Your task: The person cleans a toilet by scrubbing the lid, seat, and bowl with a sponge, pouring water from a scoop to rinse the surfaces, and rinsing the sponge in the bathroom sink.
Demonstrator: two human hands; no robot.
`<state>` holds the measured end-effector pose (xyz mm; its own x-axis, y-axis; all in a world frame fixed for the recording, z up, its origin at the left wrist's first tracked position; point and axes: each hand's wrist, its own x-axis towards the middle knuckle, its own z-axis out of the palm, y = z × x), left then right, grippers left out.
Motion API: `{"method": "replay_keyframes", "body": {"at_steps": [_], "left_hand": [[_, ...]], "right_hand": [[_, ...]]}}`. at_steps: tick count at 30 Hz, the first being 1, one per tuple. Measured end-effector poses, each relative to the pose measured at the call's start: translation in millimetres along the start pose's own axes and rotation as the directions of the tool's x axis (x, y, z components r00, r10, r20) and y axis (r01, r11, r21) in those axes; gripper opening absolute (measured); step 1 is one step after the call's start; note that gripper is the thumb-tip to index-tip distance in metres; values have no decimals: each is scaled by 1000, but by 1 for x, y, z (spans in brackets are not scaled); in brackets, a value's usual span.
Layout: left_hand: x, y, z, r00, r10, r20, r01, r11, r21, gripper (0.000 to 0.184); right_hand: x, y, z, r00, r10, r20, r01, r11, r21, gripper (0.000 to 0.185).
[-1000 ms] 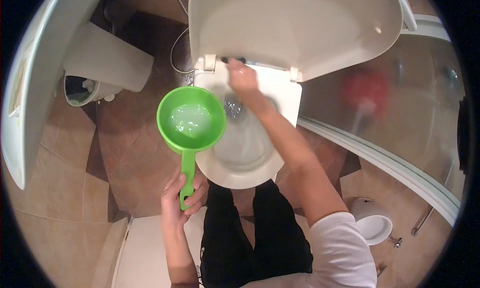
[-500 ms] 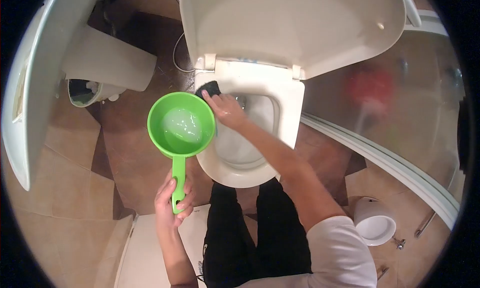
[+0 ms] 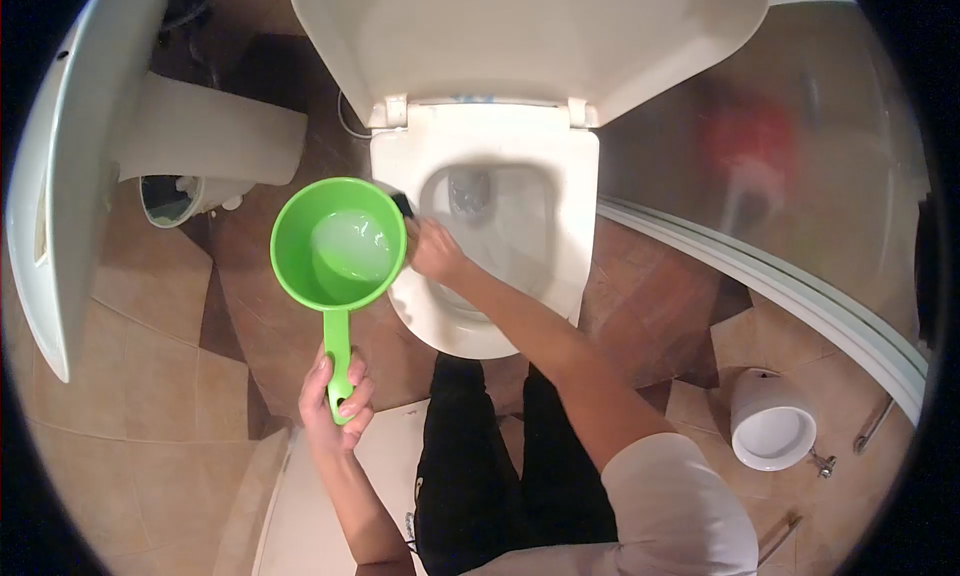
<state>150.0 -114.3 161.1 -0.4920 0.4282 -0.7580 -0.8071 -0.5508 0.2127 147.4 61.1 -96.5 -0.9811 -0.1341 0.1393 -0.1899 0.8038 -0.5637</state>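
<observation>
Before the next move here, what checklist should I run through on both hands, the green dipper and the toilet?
1. Left hand closed around the handle of the green dipper: ok.
2. Liquid inside the dipper, none seen spilling: ok.
3. Right hand gripping the dark pad: cannot tell; the pad is partly hidden.
4. Right hand clear of the dipper: cannot tell; they meet in this view.
5. Toilet lid raised: ok.
6. Toilet seat fully visible: not ok; dipper and right arm cover parts.

White bin (image 3: 208,198) beside a pedestal (image 3: 225,131), red shape (image 3: 748,141) — blurred — behind translucent panel (image 3: 850,196) (right)
</observation>
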Motion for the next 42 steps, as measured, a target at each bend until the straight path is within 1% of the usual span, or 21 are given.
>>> {"method": "replay_keyframes", "body": {"at_steps": [1, 3, 5, 7, 8, 12, 14, 16, 18, 20, 22, 24, 26, 27, 29, 31, 34, 37, 38, 41, 42], "left_hand": [[0, 1, -1, 1000, 4, 14, -4, 1000, -26, 27], [0, 1, -6, 1000, 1, 20, 0, 999, -46, 27], [1, -2, -16, 1000, -10, 7, 11, 997, -78, 28], [2, -4, -24, 998, 38, -43, -38, 999, 3, 38], [2, -5, -23, 998, 50, -46, -48, 998, 34, 39], [2, -5, -14, 991, 79, -106, -61, 985, 162, 42], [3, -10, -13, 992, 56, -113, -18, 948, 319, 45], [5, -15, -12, 994, 34, -101, 4, 936, 352, 47], [5, -19, -15, 996, 16, -93, 21, 924, 381, 49], [5, -26, -11, 994, -10, -107, 51, 920, 389, 51], [8, -28, -2, 992, -21, -121, 67, 918, 392, 52], [6, -40, 0, 991, -31, -131, 80, 917, 391, 52], [2, -47, -3, 993, -74, -90, 102, 930, 353, 53], [3, -48, -2, 995, -64, -79, 88, 932, 351, 53], [6, -43, 2, 988, -114, -100, 141, 930, 339, 53], [4, -49, 5, 995, -73, -74, 93, 944, 316, 55], [-2, -52, 8, 989, -110, -96, 139, 913, 384, 60], [-3, -33, 34, 978, -190, -90, 210, 879, 429, 60], [1, -35, 36, 981, -184, -56, 190, 884, 427, 60], [9, -35, 38, 984, -179, -10, 165, 880, 446, 59], [-15, -5, 33, 980, -201, 11, 175, 878, 446, 59]], "right_hand": [[4, 9, -12, 1000, 1, -12, -1, 1000, 4, 41], [21, 34, -32, 933, 84, 350, -48, 993, -108, 40], [57, 61, -55, 982, 59, -181, -81, 990, -116, 40], [74, 49, -47, 917, 187, -352, -212, 977, -34, 41], [68, 42, -37, 921, 208, -329, -202, 978, 53, 41], [-8, -14, -9, 985, 166, -51, -161, 982, 98, 47], [-65, -15, 0, 965, 33, 262, -85, 978, 189, 49], [-128, -7, -9, 939, -159, 304, 68, 956, 287, 57], [-148, 13, -44, 722, -48, 690, -111, 977, 183, 48], [-156, 61, -71, 696, -10, 718, 104, 991, -87, 13], [-126, 88, -103, 651, 45, 758, 352, 867, -354, 15], [-90, 117, -130, 770, 147, 621, 257, 819, -513, 9], [-83, 128, -158, 977, 95, 193, 36, 812, -582, 18], [-85, 133, -170, 998, 38, -49, -58, 850, -524, 22], [-128, 130, -157, 893, 391, 221, -244, 836, -492, 26], [-161, 109, -164, 837, 415, 356, -237, 862, -448, 25], [-129, 65, -216, 840, 538, 70, -517, 833, -195, 17], [-28, 26, -306, 900, 407, -157, -421, 904, -72, 19], [9, 18, -341, 932, 252, -261, -282, 956, -84, 22], [108, 14, -417, 835, -91, -542, -5, 985, -172, 29], [161, -40, -448, 886, 65, -459, -28, 996, 88, 32]]}}
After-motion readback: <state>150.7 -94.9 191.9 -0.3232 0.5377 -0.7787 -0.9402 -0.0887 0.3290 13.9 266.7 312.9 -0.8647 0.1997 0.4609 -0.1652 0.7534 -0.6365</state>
